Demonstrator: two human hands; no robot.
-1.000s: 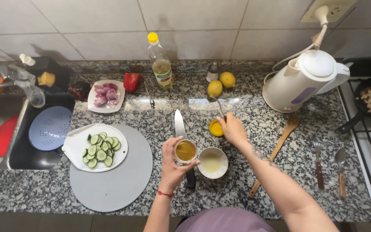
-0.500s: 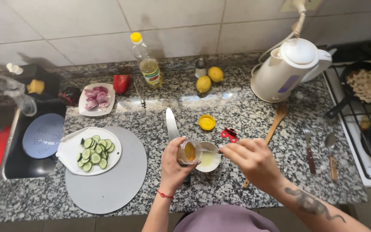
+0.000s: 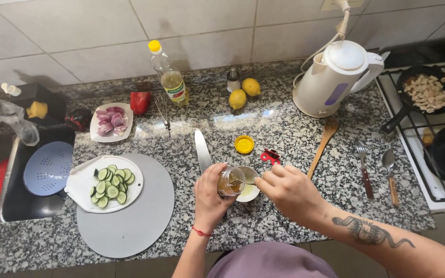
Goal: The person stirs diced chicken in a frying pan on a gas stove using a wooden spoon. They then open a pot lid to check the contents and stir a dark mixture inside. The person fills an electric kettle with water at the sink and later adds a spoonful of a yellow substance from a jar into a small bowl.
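Tipping more now, my jar leans over the little bowl, and my right hand has come closer to it.

My left hand [image 3: 209,198] is wrapped around the small glass jar [image 3: 230,181] of yellow-brown liquid, and the jar is tilted further than before, its mouth right over the small white bowl [image 3: 249,189] on the counter [image 3: 294,134]. My right hand [image 3: 284,191] has slid in next to the bowl, with my fingers curled and pinched around something thin that reaches into the bowl; I cannot tell what it is. The yellow lid [image 3: 243,144] and the knife [image 3: 202,151] lie just behind, where they were. The plate of cucumber slices [image 3: 110,184] sits on the round grey board [image 3: 130,221] to my left.
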